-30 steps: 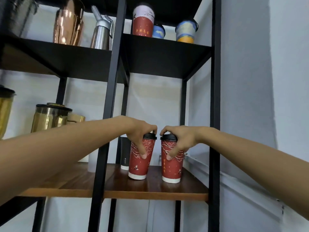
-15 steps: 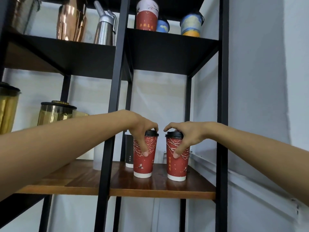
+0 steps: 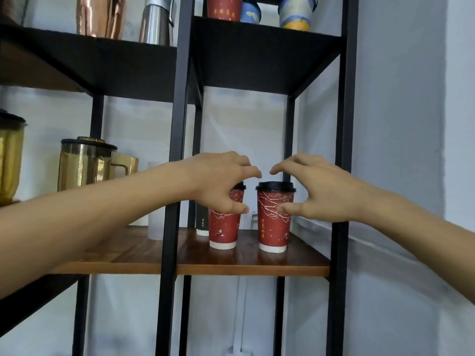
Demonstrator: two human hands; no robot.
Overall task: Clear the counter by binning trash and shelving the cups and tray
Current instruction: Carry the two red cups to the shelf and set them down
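With both paper cups standing upright on the wooden shelf (image 3: 144, 253), the hands read as letting go rather than gripping. Left hand (image 3: 218, 181): fingers (image 3: 246, 168) spread and curled, thumb below, in front of the left cup (image 3: 223, 227); whether the thumb touches the cup wall cannot be told. Right hand (image 3: 318, 186): fingers arched apart above the black lid, thumb tip at or just beside the wall of the right cup (image 3: 273, 222); no clamp evident. Cups sit side by side beneath the fingertips, apart from each other, set back from the shelf's front edge, probably so they cannot be knocked off. Behind the left fingers stands a dark cup (image 3: 201, 224), close to the left cup. Black posts (image 3: 174, 160) flank both wrists, so room to pull back runs straight toward the body. Judgement: cup-shelving step about complete; tray not in view.
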